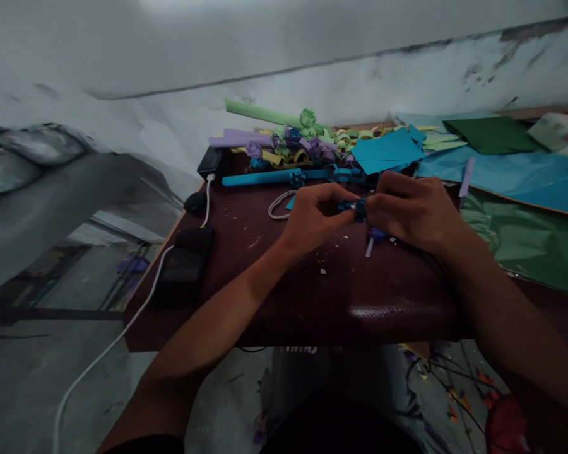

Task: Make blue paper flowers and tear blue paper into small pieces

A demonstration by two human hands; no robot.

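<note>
Between my two hands, above the dark red table [284,284], is a small dark blue folded paper flower [360,209]. My left hand [315,211] pinches it from the left with thumb and forefinger. From the right, my right hand [404,205] closes on its other side, fingers bent together and partly hiding it. Under the right hand lies a small purple piece with a pale strip [373,241]. Behind the left hand sits a whitish loop [280,206], and further back a blue paper strip [260,178] with a blue paper flower [297,178].
Green paper flowers [307,120], purple rolls [239,139] and paper chains pile up along the back. Blue sheets [388,150] and green paper in plastic [515,236] cover the right side. A black phone-like object [182,268] with a white cable [123,334] lies at left.
</note>
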